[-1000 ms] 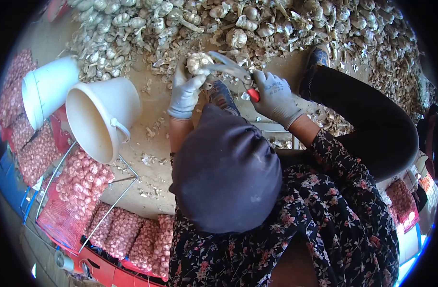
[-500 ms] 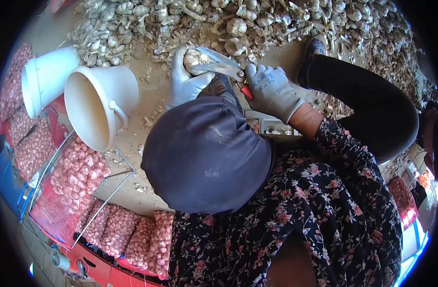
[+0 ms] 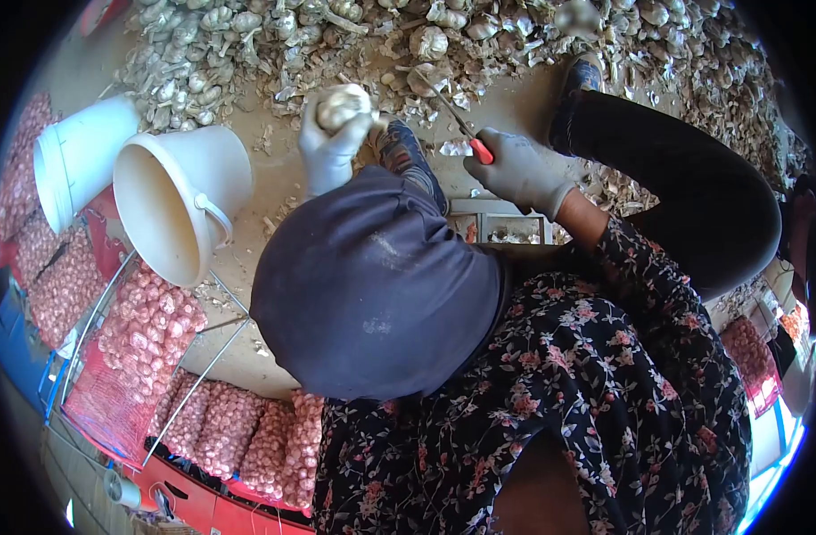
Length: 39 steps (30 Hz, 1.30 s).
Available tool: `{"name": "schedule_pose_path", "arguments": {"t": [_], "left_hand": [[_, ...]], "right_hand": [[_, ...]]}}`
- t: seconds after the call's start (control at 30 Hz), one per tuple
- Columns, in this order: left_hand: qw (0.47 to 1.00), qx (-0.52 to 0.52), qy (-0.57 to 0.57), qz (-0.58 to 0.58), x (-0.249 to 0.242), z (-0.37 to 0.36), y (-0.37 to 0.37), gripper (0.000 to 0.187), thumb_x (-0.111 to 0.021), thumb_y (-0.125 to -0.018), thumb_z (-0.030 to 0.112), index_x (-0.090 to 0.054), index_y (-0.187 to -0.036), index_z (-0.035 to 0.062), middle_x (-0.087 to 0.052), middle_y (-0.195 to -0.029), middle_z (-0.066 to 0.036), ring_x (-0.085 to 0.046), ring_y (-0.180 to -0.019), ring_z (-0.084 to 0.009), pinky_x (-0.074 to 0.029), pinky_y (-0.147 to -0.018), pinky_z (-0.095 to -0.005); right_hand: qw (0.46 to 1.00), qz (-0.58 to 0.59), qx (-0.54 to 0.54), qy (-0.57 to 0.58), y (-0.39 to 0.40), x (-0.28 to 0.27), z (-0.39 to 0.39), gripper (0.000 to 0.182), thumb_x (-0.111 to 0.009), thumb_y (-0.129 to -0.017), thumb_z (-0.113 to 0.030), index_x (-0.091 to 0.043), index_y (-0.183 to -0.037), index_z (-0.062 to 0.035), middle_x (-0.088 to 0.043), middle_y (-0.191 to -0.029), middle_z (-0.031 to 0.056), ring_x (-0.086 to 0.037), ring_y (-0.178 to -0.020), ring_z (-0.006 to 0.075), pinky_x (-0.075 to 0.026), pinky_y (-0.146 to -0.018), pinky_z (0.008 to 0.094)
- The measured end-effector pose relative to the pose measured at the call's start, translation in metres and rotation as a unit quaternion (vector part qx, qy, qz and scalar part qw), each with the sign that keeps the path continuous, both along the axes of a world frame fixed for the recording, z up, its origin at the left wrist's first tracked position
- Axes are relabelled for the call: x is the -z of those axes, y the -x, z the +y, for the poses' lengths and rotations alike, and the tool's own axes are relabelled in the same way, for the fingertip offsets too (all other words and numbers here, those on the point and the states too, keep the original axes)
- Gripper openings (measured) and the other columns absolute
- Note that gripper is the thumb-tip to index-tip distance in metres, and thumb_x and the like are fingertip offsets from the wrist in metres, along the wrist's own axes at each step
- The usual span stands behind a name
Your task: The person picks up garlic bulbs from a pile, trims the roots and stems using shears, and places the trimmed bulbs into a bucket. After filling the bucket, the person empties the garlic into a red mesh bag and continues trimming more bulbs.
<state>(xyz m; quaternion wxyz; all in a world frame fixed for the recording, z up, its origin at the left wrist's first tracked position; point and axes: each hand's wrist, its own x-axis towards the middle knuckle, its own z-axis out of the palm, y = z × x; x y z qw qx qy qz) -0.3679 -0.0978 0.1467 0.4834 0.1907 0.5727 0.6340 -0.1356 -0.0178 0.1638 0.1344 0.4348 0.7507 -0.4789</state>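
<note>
My left hand (image 3: 329,147), in a pale work glove, is closed around a garlic bulb (image 3: 343,107), which is blurred by motion. My right hand (image 3: 519,171), gloved too, grips a pair of pruning shears (image 3: 466,129) by the red handle. The blades point up and left, seen nearly edge-on, and are apart from the bulb. Whether they are open is hard to tell. Beyond both hands lies a long heap of garlic bulbs (image 3: 430,42) with dry stalks and skins.
Two white buckets, one tipped toward me (image 3: 234,169) and one behind it (image 3: 91,152), stand at left. Net sacks of garlic (image 3: 154,321) sit on a metal frame and along the lower left. My bent knee (image 3: 372,285) in dark cloth is in front. A blurred pale object (image 3: 577,18) shows over the heap.
The shears have come away from the bulb, turning edge-on as my right hand moved slightly right and down. My left hand has shifted slightly left with the bulb.
</note>
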Motion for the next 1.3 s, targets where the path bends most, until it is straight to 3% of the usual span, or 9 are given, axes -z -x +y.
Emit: {"name": "schedule_pose_path", "arguments": {"t": [0.17, 0.6, 0.7, 0.8, 0.9, 0.93, 1.0, 1.07, 1.3], "left_hand": [[0.977, -0.034, -0.113, -0.179, 0.005, -0.006, 0.004, 0.052, -0.067, -0.074, 0.004, -0.046, -0.122, 0.0066, -0.060, -0.094, -0.009, -0.060, -0.072, -0.0150, -0.046, -0.056, -0.0227], [0.997, -0.073, -0.013, 0.034, -0.006, -0.014, 0.011, 0.043, -0.065, -0.076, 0.002, -0.048, -0.115, 0.0033, -0.061, -0.099, -0.010, -0.060, -0.076, -0.0155, -0.051, -0.063, -0.0256], [0.902, -0.305, 0.040, 0.303, -0.038, -0.050, 0.076, 0.037, -0.057, -0.075, -0.004, -0.052, -0.110, 0.0037, -0.061, -0.097, -0.011, -0.060, -0.076, -0.0153, -0.051, -0.065, -0.0265], [0.642, -0.320, 0.351, 0.602, -0.073, -0.077, 0.131, 0.039, -0.059, -0.075, 0.001, -0.051, -0.113, -0.0006, -0.060, -0.098, -0.012, -0.060, -0.083, -0.0202, -0.051, -0.073, -0.0305], [0.528, -0.247, 0.435, 0.686, -0.058, -0.048, 0.123, 0.044, -0.063, -0.075, 0.008, -0.049, -0.116, -0.0032, -0.060, -0.098, -0.012, -0.057, -0.094, -0.0228, -0.051, -0.076, -0.0330], [0.531, -0.244, 0.434, 0.685, -0.030, -0.037, 0.118, 0.044, -0.063, -0.075, 0.008, -0.049, -0.116, -0.0032, -0.060, -0.098, -0.012, -0.057, -0.094, -0.0228, -0.051, -0.076, -0.0330], [0.849, -0.052, 0.134, 0.508, 0.043, -0.014, 0.094, 0.041, -0.066, -0.076, 0.019, -0.057, -0.112, 0.0002, -0.062, -0.097, -0.011, -0.058, -0.093, -0.0172, -0.050, -0.078, -0.0318], [0.898, 0.049, 0.266, 0.347, 0.070, 0.025, 0.040, 0.034, -0.067, -0.075, 0.021, -0.062, -0.102, 0.0008, -0.067, -0.086, -0.013, -0.064, -0.076, -0.0201, -0.051, -0.072, -0.0304], [0.812, 0.315, 0.321, 0.372, 0.128, 0.064, -0.027, 0.080, -0.075, -0.064, 0.035, -0.039, -0.129, 0.0050, -0.053, -0.117, -0.023, -0.055, -0.106, -0.0388, -0.045, -0.089, -0.0438]], "right_hand": [[0.995, 0.067, -0.027, 0.071, 0.000, -0.020, -0.009, 0.039, -0.060, -0.080, -0.035, -0.050, -0.098, -0.0013, -0.060, -0.088, 0.0270, -0.058, -0.089, 0.0435, -0.044, -0.078, 0.0469], [0.990, 0.138, 0.006, 0.022, 0.035, 0.001, -0.015, 0.033, -0.060, -0.083, -0.030, -0.054, -0.090, 0.0010, -0.060, -0.072, 0.0187, -0.062, -0.069, 0.0320, -0.048, -0.064, 0.0400], [0.968, 0.010, 0.113, 0.225, 0.012, 0.002, -0.004, 0.035, -0.055, -0.082, -0.030, -0.057, -0.089, 0.0046, -0.062, -0.071, 0.0183, -0.065, -0.066, 0.0272, -0.052, -0.063, 0.0388], [0.938, -0.088, 0.218, 0.256, -0.001, 0.027, -0.003, 0.036, -0.055, -0.080, -0.029, -0.057, -0.091, 0.0057, -0.060, -0.068, 0.0135, -0.061, -0.056, 0.0182, -0.051, -0.054, 0.0327], [0.952, -0.110, 0.206, 0.199, -0.010, 0.056, -0.012, 0.041, -0.057, -0.079, -0.031, -0.053, -0.097, 0.0051, -0.062, -0.078, 0.0165, -0.063, -0.068, 0.0252, -0.051, -0.065, 0.0371], [0.964, -0.110, 0.187, 0.151, -0.014, 0.068, -0.015, 0.040, -0.059, -0.079, -0.033, -0.052, -0.097, 0.0032, -0.061, -0.077, 0.0140, -0.061, -0.066, 0.0235, -0.051, -0.064, 0.0373], [0.968, -0.159, 0.148, 0.126, -0.006, 0.054, -0.007, 0.047, -0.056, -0.080, -0.035, -0.051, -0.105, 0.0047, -0.059, -0.094, 0.0215, -0.059, -0.087, 0.0315, -0.046, -0.079, 0.0400], [0.967, -0.209, 0.106, 0.105, 0.000, 0.052, -0.004, 0.055, -0.054, -0.080, -0.037, -0.049, -0.114, 0.0063, -0.058, -0.111, 0.0289, -0.056, -0.108, 0.0395, -0.042, -0.093, 0.0426], [0.979, -0.203, 0.025, 0.015, 0.016, 0.081, 0.017, 0.046, -0.051, -0.088, -0.041, -0.052, -0.107, 0.0007, -0.064, -0.102, 0.0230, -0.061, -0.099, 0.0376, -0.046, -0.086, 0.0438]]}}
